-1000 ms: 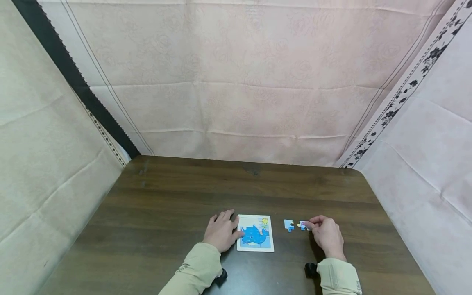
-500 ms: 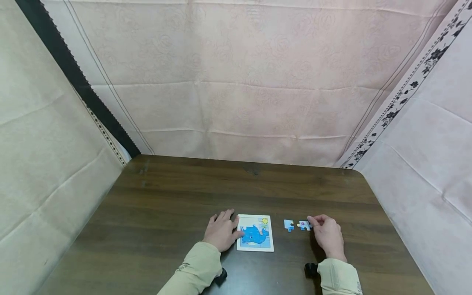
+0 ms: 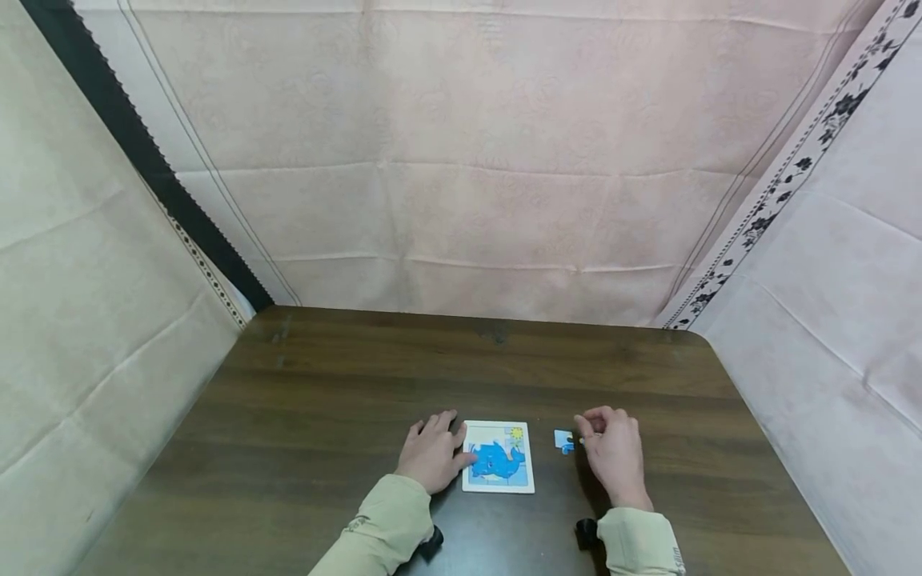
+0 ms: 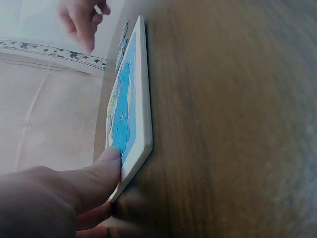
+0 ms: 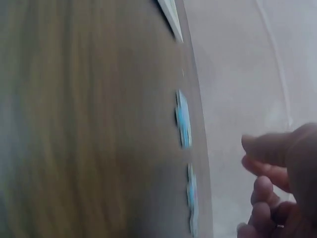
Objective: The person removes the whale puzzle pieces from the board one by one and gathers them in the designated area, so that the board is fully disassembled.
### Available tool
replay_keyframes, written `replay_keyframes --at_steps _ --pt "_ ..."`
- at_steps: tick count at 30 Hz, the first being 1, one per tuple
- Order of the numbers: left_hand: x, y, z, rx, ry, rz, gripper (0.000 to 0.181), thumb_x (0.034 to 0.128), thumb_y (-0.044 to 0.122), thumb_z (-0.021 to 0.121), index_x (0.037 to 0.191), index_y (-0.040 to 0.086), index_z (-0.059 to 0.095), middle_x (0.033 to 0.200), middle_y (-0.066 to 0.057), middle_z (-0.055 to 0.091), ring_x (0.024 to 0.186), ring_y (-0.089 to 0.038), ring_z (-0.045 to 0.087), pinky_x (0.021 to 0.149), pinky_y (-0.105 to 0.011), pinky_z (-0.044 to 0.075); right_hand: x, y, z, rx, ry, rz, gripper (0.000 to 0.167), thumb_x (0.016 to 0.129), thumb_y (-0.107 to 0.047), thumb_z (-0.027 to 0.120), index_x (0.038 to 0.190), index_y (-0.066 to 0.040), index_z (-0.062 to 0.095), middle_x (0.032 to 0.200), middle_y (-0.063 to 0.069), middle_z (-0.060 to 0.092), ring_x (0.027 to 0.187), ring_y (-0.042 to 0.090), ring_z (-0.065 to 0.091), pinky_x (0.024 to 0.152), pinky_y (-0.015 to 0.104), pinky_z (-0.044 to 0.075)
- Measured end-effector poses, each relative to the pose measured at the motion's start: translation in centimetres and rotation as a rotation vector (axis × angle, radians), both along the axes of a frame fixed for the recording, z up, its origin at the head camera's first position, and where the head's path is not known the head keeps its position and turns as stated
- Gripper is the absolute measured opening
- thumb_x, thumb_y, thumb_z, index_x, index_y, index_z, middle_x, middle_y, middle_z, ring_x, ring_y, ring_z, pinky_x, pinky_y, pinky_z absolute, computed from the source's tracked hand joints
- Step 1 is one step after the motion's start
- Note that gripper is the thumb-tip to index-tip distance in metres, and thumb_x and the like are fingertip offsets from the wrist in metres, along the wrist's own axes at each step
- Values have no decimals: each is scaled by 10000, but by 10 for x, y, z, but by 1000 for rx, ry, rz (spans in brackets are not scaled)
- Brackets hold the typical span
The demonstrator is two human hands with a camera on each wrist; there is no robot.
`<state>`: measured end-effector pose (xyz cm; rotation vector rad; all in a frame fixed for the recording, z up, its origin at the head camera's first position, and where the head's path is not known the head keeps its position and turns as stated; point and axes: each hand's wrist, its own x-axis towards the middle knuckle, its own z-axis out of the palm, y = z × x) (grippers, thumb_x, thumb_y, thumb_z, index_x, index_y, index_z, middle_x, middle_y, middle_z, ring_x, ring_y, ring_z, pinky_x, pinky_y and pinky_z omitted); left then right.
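Note:
A white-framed jigsaw puzzle with a blue whale picture lies flat on the table. My left hand rests at its left side, fingers spread, the thumb lying on the frame's edge and picture. To the right lies a light blue puzzle piece. A second puzzle piece sits beyond it, mostly covered by my right hand in the head view. Raised above these pieces, my right hand has its thumb and forefinger slightly apart, with nothing visible between them and the other fingers loosely curled.
The brown wooden table stretches around both hands. Pale cloth hangs behind the table's far edge and along both sides. A black wrist strap part shows by the right sleeve.
My right hand has left the farther puzzle piece, lifting and shifting left above the two pieces. The left hand and the puzzle board have stayed in place.

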<state>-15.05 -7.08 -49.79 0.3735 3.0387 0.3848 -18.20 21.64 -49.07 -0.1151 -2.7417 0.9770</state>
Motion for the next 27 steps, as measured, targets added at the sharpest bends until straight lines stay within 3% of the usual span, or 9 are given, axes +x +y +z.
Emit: replay_keyframes --at_steps 7,13,21,27 --pt "0 0 -5 9 4 1 589 907 507 622 1374 151 579 1463 -116 440 1330 -300 414 1049 -581 328 7 -34 1 75 -63 164 329 851 -328 765 1091 -107 719 1015 82 506 967 270 367 766 391 324" --pt "0 0 -5 3 7 4 584 905 507 623 1371 156 583 1459 -110 444 1322 -298 422 1047 -581 330 8 -55 0 173 -53 290 418 802 -374 801 1163 -177 725 1009 49 425 953 265 318 789 395 265" --pt "-1 0 -2 -1 -8 3 584 913 510 612 1376 156 578 1463 -112 439 1323 -298 419 1051 -583 325 6 -65 0 241 -113 341 374 773 -350 825 1101 -187 753 996 37 427 961 255 326 785 404 284" --pt "-1 -1 0 3 -5 -2 583 909 505 620 1372 152 582 1461 -114 441 1322 -303 421 1050 -582 327 6 -67 1 268 -101 362 312 769 -328 831 1040 -190 763 988 40 440 966 259 342 786 406 297"
